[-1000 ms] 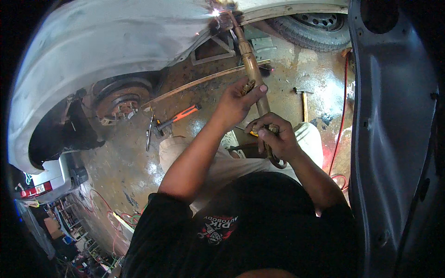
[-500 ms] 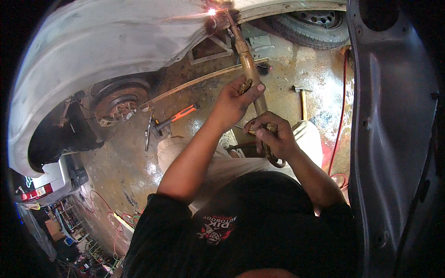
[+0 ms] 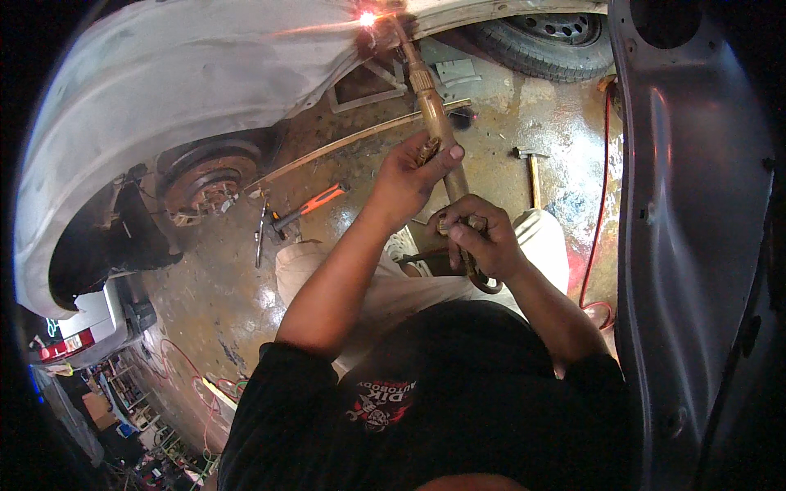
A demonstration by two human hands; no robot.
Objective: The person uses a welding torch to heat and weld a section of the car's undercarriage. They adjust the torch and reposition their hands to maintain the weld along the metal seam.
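Observation:
A brass gas torch slants up from my lap to the lower edge of a grey car body panel. At its tip a bright glowing spot burns against the metal, with a dark scorched patch around it. My left hand wraps the torch's middle, thumb on top, beside a small brass valve. Lower down, my right hand closes around the torch's rear end, near its brass fittings. A curved hose end shows below that hand.
An orange-handled hammer and a thin metal tool lie on the wet floor at left. Another hammer rests at right, near a red hose. A wheel stands beyond; a large grey panel borders my right side.
The glowing spot has shifted slightly left along the panel, and the torch tip has moved a little with it. Both hands keep their grip.

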